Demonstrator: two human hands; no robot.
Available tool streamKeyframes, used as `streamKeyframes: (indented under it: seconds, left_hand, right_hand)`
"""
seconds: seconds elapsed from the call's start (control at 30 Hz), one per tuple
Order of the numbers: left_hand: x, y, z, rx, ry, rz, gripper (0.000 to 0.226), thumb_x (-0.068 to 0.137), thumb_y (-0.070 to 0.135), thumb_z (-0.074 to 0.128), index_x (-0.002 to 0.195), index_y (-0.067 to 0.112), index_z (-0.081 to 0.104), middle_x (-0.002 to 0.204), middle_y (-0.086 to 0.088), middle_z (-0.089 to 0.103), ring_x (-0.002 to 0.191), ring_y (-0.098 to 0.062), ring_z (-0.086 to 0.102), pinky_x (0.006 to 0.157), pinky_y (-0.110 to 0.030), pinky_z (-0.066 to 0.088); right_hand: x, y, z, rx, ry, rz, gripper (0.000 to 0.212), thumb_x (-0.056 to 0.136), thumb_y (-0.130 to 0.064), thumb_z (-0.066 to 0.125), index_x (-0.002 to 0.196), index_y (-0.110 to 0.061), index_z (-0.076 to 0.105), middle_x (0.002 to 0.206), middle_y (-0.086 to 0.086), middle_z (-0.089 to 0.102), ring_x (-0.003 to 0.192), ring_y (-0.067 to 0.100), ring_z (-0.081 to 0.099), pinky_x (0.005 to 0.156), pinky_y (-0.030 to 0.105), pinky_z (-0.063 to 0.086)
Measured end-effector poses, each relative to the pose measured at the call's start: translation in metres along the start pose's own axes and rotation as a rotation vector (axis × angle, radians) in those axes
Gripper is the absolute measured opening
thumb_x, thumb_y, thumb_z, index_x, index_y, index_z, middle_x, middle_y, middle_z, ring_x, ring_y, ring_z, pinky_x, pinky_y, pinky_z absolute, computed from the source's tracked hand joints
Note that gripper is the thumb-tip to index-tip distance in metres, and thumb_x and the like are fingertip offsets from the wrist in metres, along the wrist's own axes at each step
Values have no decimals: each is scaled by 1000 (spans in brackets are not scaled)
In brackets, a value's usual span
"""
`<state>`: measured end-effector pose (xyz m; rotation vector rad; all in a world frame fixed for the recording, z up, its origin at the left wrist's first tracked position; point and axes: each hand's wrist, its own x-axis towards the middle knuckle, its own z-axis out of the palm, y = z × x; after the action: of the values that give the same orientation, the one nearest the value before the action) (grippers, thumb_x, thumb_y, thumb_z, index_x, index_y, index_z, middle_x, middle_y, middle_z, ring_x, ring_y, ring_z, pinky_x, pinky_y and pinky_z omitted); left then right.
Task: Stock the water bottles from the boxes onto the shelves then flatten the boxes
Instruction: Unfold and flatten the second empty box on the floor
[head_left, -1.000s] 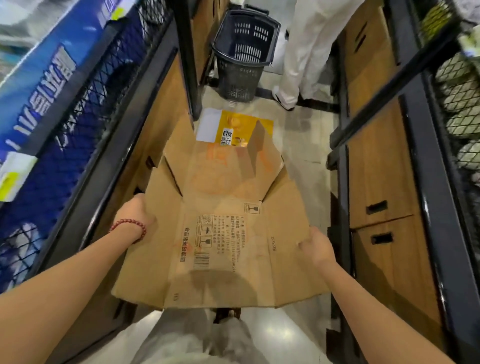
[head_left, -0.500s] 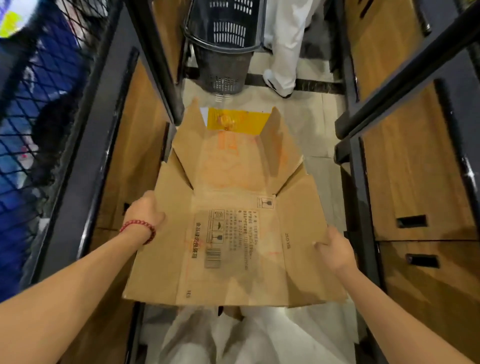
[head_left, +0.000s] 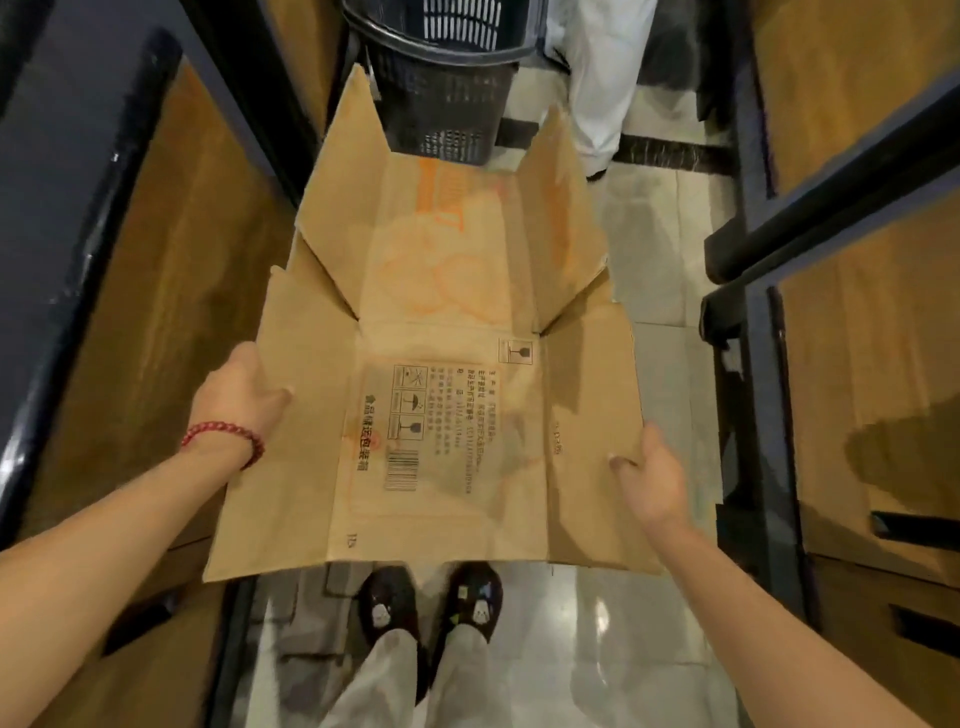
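A brown cardboard box (head_left: 441, 374), opened out nearly flat, is held level above the aisle floor in front of me. Its printed panel with a barcode faces up and its far flaps stand up a little. My left hand (head_left: 236, 392), with a red bead bracelet at the wrist, grips the box's left edge, thumb on top. My right hand (head_left: 649, 475) grips the right edge the same way. No water bottles are in view.
Wooden cabinets with dark metal frames (head_left: 763, 364) line both sides of the narrow aisle. A black shopping basket (head_left: 441, 78) stands on the tiled floor beyond the box, with a person in white trousers (head_left: 597, 78) beside it. My shoes (head_left: 431, 608) show below the box.
My view has tilted down, so my shoes now show and the upper shelves are gone. The box has moved forward and now covers the yellow box on the floor. Both hands keep their hold.
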<state>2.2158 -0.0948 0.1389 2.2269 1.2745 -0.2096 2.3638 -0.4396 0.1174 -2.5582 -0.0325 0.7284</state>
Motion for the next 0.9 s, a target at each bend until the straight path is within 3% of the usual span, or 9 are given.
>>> streamKeyframes:
  seconds: [0.1, 0.23, 0.37, 0.6, 0.73, 0.9]
  left_hand:
    - [35, -17, 51, -12, -20, -33, 31, 88, 18, 62, 112, 6, 46, 91, -6, 51, 81, -24, 49, 69, -36, 41]
    - [67, -53, 132, 10, -34, -85, 22, 87, 13, 63, 95, 9, 43, 76, -1, 47, 77, -25, 47, 68, -33, 38]
    - [80, -97, 187, 42, -100, -171, 26, 85, 14, 65, 100, 5, 46, 91, -15, 54, 84, -30, 52, 70, -33, 37]
    - [112, -136, 245, -59, -101, -250, 36, 82, 7, 67, 114, 3, 52, 111, -20, 60, 103, -35, 56, 78, -35, 40]
    - [139, -136, 268, -104, -72, -193, 37, 82, 10, 68, 116, 8, 53, 109, -12, 61, 102, -31, 57, 82, -38, 43]
    - [184, -129, 277, -230, -19, -162, 36, 84, 13, 68, 118, 8, 57, 106, -7, 61, 90, -19, 53, 77, -30, 42]
  right_hand:
    - [45, 24, 43, 26, -9, 72, 22, 93, -6, 51, 113, -6, 44, 91, 3, 55, 84, 24, 55, 74, 36, 48]
    - [80, 68, 110, 19, -12, 142, 16, 93, -9, 51, 108, -9, 46, 88, 6, 59, 79, 27, 55, 69, 33, 45]
    - [91, 103, 166, -6, -79, 141, 16, 92, -16, 53, 104, -10, 45, 93, 6, 59, 83, 28, 57, 73, 39, 51]
    - [116, 131, 227, 70, -65, 206, 9, 96, -17, 49, 101, -17, 41, 93, 2, 54, 79, 20, 50, 69, 31, 39]
    - [143, 133, 245, 107, -6, 229, 9, 96, -17, 50, 102, -16, 43, 96, 2, 54, 84, 23, 51, 73, 32, 40]
    - [188, 133, 260, 117, -3, 235, 14, 94, -17, 53, 99, -9, 43, 85, 2, 51, 81, 25, 49, 67, 30, 34]
